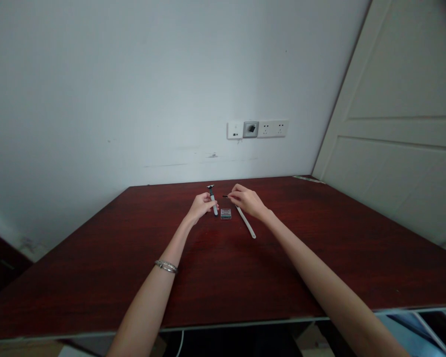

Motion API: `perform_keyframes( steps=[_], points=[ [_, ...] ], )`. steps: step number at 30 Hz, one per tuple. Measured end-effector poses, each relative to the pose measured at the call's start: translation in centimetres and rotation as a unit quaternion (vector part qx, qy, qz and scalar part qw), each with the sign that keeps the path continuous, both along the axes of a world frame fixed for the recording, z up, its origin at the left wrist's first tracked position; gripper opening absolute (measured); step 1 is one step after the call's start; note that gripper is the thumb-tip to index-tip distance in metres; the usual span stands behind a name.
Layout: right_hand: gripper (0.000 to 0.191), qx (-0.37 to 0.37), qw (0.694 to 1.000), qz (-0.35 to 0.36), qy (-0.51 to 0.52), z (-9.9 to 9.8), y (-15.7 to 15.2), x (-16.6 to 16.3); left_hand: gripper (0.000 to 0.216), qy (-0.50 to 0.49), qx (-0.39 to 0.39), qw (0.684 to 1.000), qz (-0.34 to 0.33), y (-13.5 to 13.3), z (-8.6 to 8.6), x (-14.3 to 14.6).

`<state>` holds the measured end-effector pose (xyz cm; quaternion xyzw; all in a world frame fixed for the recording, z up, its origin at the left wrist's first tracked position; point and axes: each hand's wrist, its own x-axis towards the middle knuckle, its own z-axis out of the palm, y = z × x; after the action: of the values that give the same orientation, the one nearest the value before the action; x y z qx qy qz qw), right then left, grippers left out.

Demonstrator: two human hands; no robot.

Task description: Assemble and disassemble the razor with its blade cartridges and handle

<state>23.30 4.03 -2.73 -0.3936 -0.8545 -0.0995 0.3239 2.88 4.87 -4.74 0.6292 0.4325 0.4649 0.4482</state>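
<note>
Here, mid-frame, a slim grey-and-black T-shaped razor [213, 202] is gripped by the left hand [200, 206]; a small, thin dark piece [225, 197] is pinched by the right hand [247, 200].

pale wall [134, 89], scuffed low down | white socket plates [273, 129] and a grey plate [250, 130] in a row | panelled door [401, 94], right | red-brown surface [107, 263] | white cable [181, 343] below near edge

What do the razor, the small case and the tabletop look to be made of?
Razor: probably plastic at the handle, which looks smooth and pale grey. Small case: likely clear plastic, since it looks see-through; glass can't be excluded. Tabletop: wood or wood-look laminate, with reddish-brown streaks and soft sheen.
</note>
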Motion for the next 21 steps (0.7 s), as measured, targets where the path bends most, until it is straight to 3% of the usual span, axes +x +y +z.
perform_keyframes(
  steps=[7, 15, 21],
  points=[
    [0.026, 0.063, 0.998, -0.008, -0.015, -0.9, -1.0, 0.3, 0.008, -0.008, 0.006, 1.000, -0.028, -0.1, 0.0, 0.0],
    [0.029, 0.132, 0.991, -0.020, -0.023, -1.7, -1.1, 0.3, 0.023, -0.050, -0.009, 0.998, -0.048, -0.6, 0.6, 0.1],
    [0.031, 0.126, 0.989, -0.019, -0.074, -2.3, -0.6, 0.7, 0.026, -0.054, -0.027, 0.995, -0.076, -0.4, 0.5, 0.0]
  ],
)
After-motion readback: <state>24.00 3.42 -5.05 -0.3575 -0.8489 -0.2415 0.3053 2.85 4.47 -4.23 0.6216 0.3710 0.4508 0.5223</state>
